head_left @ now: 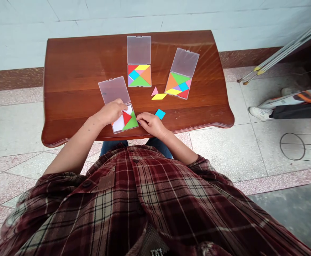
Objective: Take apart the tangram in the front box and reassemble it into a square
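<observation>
My left hand [111, 112] rests on the near tangram case [125, 120], fingers curled over its upper left part beside a red triangle [127, 117] and a green triangle [131, 123]. The case's clear lid [114, 90] lies open behind it. My right hand [151, 123] sits just right of the case, fingers curled and pinched at its edge; what they hold is hidden. A blue square piece [160, 114] lies right of that hand. Farther back lie a yellow parallelogram [159, 96] and a pink triangle [154, 91].
Two more open cases with full coloured puzzles stand at the back middle [139, 75] and back right [178, 85] of the small wooden table [72, 78]. Tiled floor surrounds it. Another person's shoe and leg [283, 103] and metal poles [280, 55] are at the right.
</observation>
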Demonstrator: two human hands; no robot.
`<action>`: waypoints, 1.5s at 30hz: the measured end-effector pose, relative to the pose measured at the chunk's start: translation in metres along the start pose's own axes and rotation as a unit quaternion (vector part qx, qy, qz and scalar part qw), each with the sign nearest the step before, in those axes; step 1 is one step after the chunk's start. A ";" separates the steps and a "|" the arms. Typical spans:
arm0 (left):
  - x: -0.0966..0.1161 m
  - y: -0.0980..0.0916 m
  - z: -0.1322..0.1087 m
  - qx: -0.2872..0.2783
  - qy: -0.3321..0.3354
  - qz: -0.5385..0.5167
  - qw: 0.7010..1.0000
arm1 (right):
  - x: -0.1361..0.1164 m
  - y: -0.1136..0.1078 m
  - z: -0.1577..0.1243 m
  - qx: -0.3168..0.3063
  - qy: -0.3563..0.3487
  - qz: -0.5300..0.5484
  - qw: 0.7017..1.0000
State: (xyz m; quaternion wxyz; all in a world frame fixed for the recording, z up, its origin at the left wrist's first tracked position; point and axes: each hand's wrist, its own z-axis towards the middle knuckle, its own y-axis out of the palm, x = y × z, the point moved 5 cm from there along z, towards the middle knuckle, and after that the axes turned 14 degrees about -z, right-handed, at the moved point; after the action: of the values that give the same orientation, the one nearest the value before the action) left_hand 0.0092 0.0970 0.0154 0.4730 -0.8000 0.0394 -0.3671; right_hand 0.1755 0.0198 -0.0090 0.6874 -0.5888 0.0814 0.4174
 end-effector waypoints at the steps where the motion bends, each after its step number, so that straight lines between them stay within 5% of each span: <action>1: 0.003 0.003 -0.002 -0.022 0.002 0.006 1.000 | 0.000 0.001 0.000 -0.002 0.000 -0.002 1.000; 4: 0.008 0.011 -0.006 -0.062 -0.007 0.039 0.997 | -0.001 0.001 -0.001 -0.006 0.000 -0.003 1.000; 18: 0.001 0.013 0.008 -0.053 0.014 0.078 0.995 | -0.001 0.004 -0.005 0.000 0.040 -0.003 0.999; 24: 0.013 0.016 -0.001 -0.049 0.037 0.087 0.994 | -0.011 0.016 -0.007 -0.069 0.123 -0.101 0.985; 33: 0.019 0.021 -0.003 -0.046 0.020 0.093 0.994 | -0.026 0.025 -0.005 -0.128 0.156 -0.197 0.959; 40: 0.024 0.019 -0.017 -0.049 -0.013 0.105 0.993 | -0.019 0.026 -0.008 -0.081 0.136 -0.183 0.970; 45: 0.029 0.014 -0.022 0.026 0.020 0.025 0.999 | -0.015 0.015 -0.006 -0.039 0.131 -0.175 0.975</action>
State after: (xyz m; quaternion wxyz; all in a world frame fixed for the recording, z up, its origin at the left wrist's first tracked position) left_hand 0.0206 0.0617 0.0269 0.5020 -0.7784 0.0596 -0.3722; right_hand 0.1579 0.0063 -0.0129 0.7101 -0.6694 0.0499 0.2125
